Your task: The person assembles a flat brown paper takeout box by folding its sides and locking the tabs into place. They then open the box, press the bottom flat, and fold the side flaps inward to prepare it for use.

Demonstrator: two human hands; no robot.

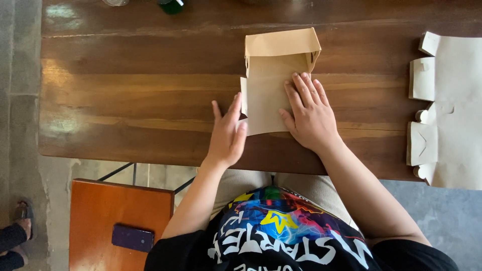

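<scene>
A tan cardboard box blank [268,75], partly folded with its far end raised into walls, lies on the dark wooden table [140,90]. My right hand [310,115] presses flat on the blank's near panel, fingers spread. My left hand [228,133] stands on edge against the blank's left side flap, fingers straight and touching it. Neither hand grips anything.
A stack of flat tan cardboard blanks [447,105] lies at the table's right edge. A green bottle base [172,6] sits at the far edge. A wooden stool [118,221] on my left carries a dark phone [132,237]. Another person's foot [22,213] shows at far left.
</scene>
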